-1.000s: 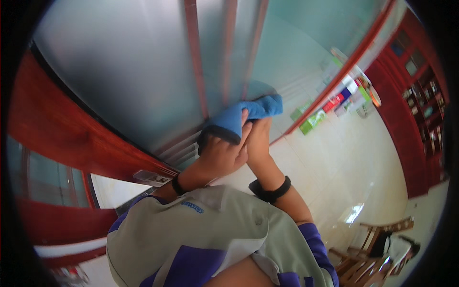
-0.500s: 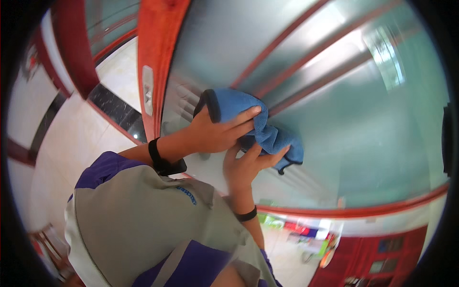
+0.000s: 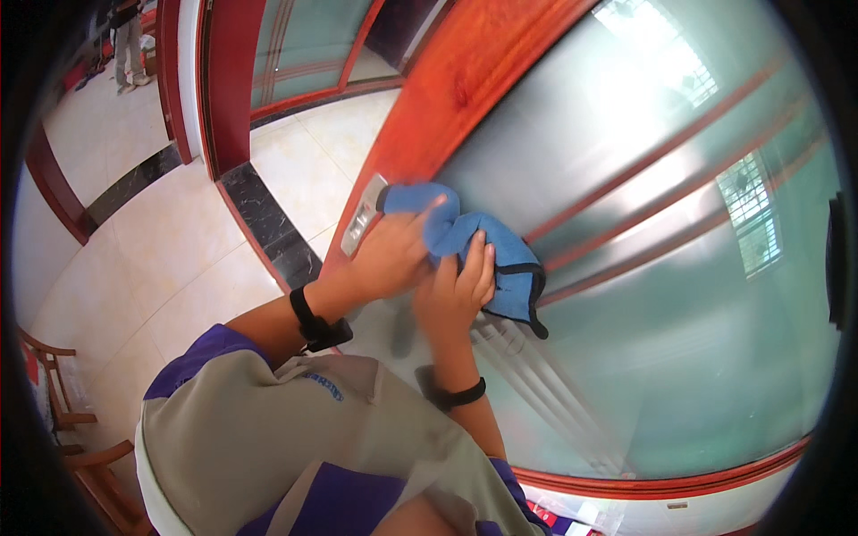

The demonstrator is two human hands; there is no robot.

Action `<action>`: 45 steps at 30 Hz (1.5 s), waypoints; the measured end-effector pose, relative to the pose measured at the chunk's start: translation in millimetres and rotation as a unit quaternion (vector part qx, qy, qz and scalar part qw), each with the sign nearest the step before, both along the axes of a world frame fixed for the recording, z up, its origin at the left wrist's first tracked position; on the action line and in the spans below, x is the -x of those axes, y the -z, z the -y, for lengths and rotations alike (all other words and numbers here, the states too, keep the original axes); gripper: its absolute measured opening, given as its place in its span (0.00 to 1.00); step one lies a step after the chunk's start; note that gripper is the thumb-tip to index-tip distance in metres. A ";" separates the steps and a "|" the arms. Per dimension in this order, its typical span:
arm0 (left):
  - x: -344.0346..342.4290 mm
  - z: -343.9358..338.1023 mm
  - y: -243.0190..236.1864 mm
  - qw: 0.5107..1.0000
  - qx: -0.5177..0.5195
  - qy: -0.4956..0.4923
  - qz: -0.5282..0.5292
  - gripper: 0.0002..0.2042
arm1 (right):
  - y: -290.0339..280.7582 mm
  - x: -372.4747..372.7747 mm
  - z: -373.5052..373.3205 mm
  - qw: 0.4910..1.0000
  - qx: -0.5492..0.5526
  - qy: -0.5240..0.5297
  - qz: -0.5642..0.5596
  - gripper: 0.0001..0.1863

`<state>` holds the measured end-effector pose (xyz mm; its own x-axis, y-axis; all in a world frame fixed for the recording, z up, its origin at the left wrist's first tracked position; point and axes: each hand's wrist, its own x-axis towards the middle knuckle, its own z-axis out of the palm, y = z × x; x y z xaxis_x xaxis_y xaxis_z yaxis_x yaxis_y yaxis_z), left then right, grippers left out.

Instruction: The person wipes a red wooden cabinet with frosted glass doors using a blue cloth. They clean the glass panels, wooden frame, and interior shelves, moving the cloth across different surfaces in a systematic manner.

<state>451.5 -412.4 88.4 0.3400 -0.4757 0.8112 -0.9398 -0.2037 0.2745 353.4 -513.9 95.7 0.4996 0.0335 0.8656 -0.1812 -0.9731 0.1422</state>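
My left hand point(image 3: 395, 250), slightly blurred, grips the left part of a blue cloth point(image 3: 509, 284) with black edging, beside the metal lock plate point(image 3: 359, 219) on the door's orange-red wooden frame point(image 3: 454, 89). Just right of and below it, my right hand point(image 3: 458, 290) has its fingers pressed together on the cloth's middle. The cloth lies bunched against the frosted glass panel point(image 3: 661, 348), which has reddish stripes; the part of the glass under it is hidden.
Left of the door are a tiled floor point(image 3: 143, 259), a black marble threshold strip point(image 3: 264, 219) and another red-framed glass door point(image 3: 304, 49). A person point(image 3: 127, 49) stands far back at upper left. Wooden chairs point(image 3: 67, 389) are at lower left.
Both hands and the cloth now sit at the door's frame edge, by the lock plate. The view has swung round, bringing the far person and doorway into sight.
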 end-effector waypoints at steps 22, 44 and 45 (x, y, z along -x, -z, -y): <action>-86.9 -25.9 -208.5 0.935 0.098 0.044 0.339 0.17 | -199.5 -18.2 -12.4 0.976 0.178 0.125 -0.029 0.26; -109.0 28.0 -487.6 0.851 0.260 -0.145 0.432 0.29 | -473.9 -30.0 36.4 0.906 0.350 0.169 0.166 0.27; -108.6 26.7 -494.2 0.873 0.231 -0.093 0.418 0.35 | -482.4 -31.2 40.2 0.903 0.345 0.182 0.178 0.26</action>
